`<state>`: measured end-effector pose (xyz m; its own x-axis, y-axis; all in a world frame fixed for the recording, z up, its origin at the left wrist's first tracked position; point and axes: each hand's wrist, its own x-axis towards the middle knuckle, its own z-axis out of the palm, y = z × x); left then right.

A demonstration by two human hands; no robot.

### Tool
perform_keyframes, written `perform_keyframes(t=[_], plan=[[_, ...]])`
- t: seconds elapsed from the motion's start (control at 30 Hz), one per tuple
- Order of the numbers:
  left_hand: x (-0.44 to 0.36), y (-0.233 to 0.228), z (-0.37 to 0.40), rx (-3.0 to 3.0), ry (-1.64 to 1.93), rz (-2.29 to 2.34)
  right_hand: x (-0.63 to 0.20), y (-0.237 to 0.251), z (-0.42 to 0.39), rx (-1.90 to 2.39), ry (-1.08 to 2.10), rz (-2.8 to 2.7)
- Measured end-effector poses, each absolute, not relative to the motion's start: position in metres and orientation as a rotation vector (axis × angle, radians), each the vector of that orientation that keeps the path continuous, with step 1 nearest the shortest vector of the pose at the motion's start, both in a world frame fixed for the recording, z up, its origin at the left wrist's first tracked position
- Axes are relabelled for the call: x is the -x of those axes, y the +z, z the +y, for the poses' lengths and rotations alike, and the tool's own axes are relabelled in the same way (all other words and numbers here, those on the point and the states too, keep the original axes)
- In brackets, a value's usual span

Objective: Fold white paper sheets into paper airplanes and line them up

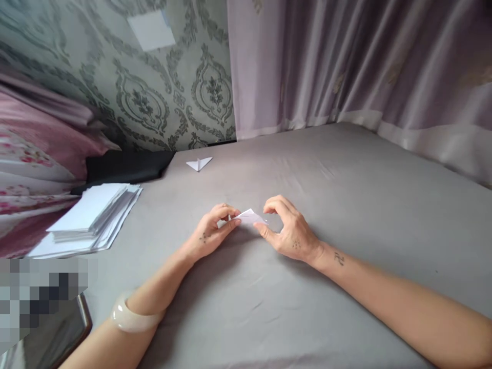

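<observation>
A small piece of folded white paper [251,217] with a pointed top is held just above the grey sheet in front of me. My left hand [216,228] pinches its left end between thumb and fingers. At the paper's right end is my right hand [288,224], its thumb at the edge and its curved fingers spread apart from the thumb. Farther back on the sheet lies a white folded paper plane [199,164], wings spread with a raised fold in the middle.
On the left, a stack of white paper [90,210] lies near a black flat item [130,166]. A dark-framed object [57,328], partly blurred out, is at the lower left. The grey sheet [326,179] reaches a patterned wall [154,92] and purple curtains [292,66].
</observation>
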<state>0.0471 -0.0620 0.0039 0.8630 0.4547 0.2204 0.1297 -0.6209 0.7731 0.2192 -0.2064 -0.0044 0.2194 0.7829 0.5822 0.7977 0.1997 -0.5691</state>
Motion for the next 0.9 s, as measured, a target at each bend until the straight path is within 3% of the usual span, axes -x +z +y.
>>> perform_keyframes(t=[0.2,0.67,0.9], plan=[[-0.053,0.004,-0.076,-2.071,0.717,0.234,-0.218,-0.006,-0.203,1.338,0.290,-1.423],[-0.053,0.002,-0.077,-1.833,0.645,0.242,-0.214,-0.008,-0.204,1.208,0.285,-1.428],[-0.058,0.002,-0.081,-1.677,0.545,0.394,-0.216,-0.001,-0.198,1.386,0.699,-0.938]])
